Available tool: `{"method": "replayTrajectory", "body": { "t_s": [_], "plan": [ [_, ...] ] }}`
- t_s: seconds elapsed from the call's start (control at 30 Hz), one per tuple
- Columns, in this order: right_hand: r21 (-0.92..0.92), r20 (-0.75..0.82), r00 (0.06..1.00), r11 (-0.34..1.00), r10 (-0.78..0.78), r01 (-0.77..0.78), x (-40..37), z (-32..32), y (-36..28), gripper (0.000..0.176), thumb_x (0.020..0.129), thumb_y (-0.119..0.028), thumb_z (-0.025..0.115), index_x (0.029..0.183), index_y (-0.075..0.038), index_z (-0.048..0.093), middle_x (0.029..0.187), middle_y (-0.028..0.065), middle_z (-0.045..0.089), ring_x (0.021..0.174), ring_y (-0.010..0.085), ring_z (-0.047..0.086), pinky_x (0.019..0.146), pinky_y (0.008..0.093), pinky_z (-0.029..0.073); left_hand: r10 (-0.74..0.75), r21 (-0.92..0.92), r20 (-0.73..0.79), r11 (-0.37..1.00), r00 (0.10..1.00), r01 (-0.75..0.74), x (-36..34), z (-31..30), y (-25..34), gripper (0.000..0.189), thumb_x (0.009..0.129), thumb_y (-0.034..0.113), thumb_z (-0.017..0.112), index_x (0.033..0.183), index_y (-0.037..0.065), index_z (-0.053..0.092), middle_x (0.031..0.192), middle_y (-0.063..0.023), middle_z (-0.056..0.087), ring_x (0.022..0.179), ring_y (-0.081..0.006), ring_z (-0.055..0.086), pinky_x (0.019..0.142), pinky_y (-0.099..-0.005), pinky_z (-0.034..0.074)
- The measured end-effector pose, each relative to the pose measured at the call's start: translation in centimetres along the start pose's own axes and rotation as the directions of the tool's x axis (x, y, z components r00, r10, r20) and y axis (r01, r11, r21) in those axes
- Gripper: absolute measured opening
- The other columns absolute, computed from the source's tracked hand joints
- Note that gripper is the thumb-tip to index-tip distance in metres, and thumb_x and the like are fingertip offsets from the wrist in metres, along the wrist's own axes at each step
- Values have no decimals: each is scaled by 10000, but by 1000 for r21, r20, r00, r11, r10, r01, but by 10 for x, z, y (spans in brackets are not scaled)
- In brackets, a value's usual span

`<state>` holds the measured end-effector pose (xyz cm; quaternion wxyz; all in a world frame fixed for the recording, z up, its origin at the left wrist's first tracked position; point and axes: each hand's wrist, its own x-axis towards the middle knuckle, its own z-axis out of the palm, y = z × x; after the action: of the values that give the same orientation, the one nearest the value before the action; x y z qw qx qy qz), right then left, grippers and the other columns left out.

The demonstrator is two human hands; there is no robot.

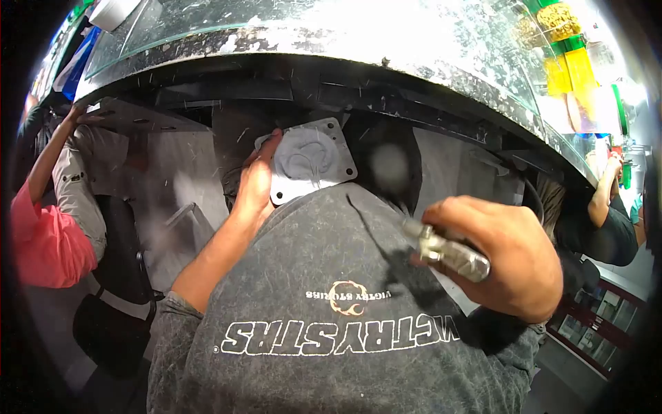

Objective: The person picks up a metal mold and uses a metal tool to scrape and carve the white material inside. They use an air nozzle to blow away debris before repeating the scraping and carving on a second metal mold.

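Note:
My left hand (256,181) grips the left edge of a square, pale plate (307,160) with dark holes at its corners. A round area with curved, carved-looking lines fills the plate's middle. The plate is held tilted above my lap, below the bench edge. My right hand (514,252) is closed around a shiny hand tool (455,257) with a metal fitting and a narrow front end, which looks like an air blow gun. Its front end points up and left towards the plate, apart from it, and is blurred. Small pale specks hang in the air around the plate.
The worn, paint-chipped bench (345,62) with a glass top curves across the front. A white container (110,12) stands at its far left, and yellow and green items (571,69) lie at its right. People sit at both sides, one in a pink top (55,241). A black chair (121,248) stands left.

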<state>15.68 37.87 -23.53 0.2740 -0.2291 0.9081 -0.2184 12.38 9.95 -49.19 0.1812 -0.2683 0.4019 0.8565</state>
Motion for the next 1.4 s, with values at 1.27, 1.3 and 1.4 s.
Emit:
{"method": "replayTrajectory", "body": {
  "t_s": [1.27,1.3,1.4],
  "plan": [
    [5,-172,978,992,-120,122,42,41,10,283,901,-245,800,1091,-69,686,916,140,710,835,367,721,699,430,586,-139,-66,121,987,983,148,5,16,10,709,1133,506,301,1465,-90,491,1454,-265,587,1332,-383,600,1149,-517,488],
    [4,-183,975,991,-129,132,43,42,10,284,904,-250,799,1090,-68,686,914,140,710,832,367,721,697,431,586,-137,-67,122,987,983,146,5,16,10,709,1133,506,301,1465,-90,491,1454,-265,587,1332,-383,600,1149,-517,488],
    [4,-194,972,990,-136,140,46,45,10,286,908,-258,798,1088,-66,686,911,141,710,826,368,721,692,432,585,-174,-114,142,975,974,191,4,15,10,709,1130,511,312,1451,-92,504,1437,-257,603,1316,-376,613,1141,-503,496]
  ]
}}
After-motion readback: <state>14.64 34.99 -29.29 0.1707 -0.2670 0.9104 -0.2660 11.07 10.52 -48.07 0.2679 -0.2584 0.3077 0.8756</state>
